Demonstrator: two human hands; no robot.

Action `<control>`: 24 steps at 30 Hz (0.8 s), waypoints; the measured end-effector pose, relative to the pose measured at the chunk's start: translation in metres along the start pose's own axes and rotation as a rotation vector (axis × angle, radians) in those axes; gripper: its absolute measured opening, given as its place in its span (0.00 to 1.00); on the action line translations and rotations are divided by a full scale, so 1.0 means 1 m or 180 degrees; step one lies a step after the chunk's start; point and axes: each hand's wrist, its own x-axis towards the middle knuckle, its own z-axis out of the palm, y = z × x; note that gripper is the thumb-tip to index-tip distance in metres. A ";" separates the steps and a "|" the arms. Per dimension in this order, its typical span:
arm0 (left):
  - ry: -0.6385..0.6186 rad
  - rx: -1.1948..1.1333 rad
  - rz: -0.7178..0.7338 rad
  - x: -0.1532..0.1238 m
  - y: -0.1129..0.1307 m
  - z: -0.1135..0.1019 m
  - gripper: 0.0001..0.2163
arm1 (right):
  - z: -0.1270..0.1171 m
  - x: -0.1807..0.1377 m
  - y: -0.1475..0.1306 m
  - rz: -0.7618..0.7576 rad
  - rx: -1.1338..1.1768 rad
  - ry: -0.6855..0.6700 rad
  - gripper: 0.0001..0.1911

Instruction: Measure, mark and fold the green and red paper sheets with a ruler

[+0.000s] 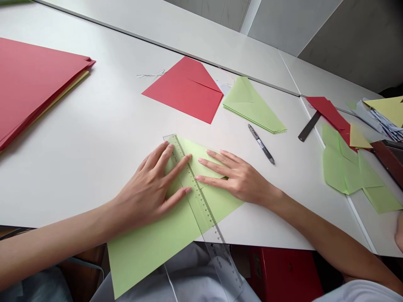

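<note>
A light green sheet of paper (157, 239) lies at the near edge of the white table (94, 138) and hangs over it toward me. A clear plastic ruler (201, 205) runs diagonally across the sheet. My left hand (154, 188) lies flat on the paper with its fingers spread and touching the ruler's upper part. My right hand (233, 174) presses flat on the folded part of the sheet just right of the ruler. Neither hand grips anything.
A folded red paper (185, 90) and a stack of folded green papers (252, 107) lie further back. A pen (261, 144) rests to their right. A pile of red and yellow sheets (34, 84) sits far left. Green cut pieces (349, 172), a dark ruler (309, 126) and scraps lie right.
</note>
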 end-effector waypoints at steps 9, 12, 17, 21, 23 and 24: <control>-0.0006 -0.0038 -0.0045 0.001 -0.001 0.003 0.30 | 0.003 -0.003 0.000 0.0043 0.0021 0.0126 0.24; -0.0009 -0.0068 -0.0009 0.002 0.001 0.000 0.29 | 0.005 -0.003 0.001 -0.0078 -0.0095 0.0373 0.23; -0.0102 -0.0127 -0.0010 0.005 0.003 -0.005 0.26 | 0.010 -0.004 0.004 -0.0228 -0.0189 0.0582 0.24; -0.0061 -0.0153 -0.0010 0.004 0.002 -0.004 0.26 | 0.009 -0.004 0.004 -0.0184 -0.0211 0.0519 0.24; -0.0020 -0.0140 0.0013 0.004 0.001 -0.002 0.25 | 0.009 -0.004 0.004 -0.0140 -0.0218 0.0462 0.24; -0.0003 -0.0135 0.0025 0.004 0.001 -0.002 0.25 | 0.009 -0.004 0.004 -0.0126 -0.0216 0.0438 0.25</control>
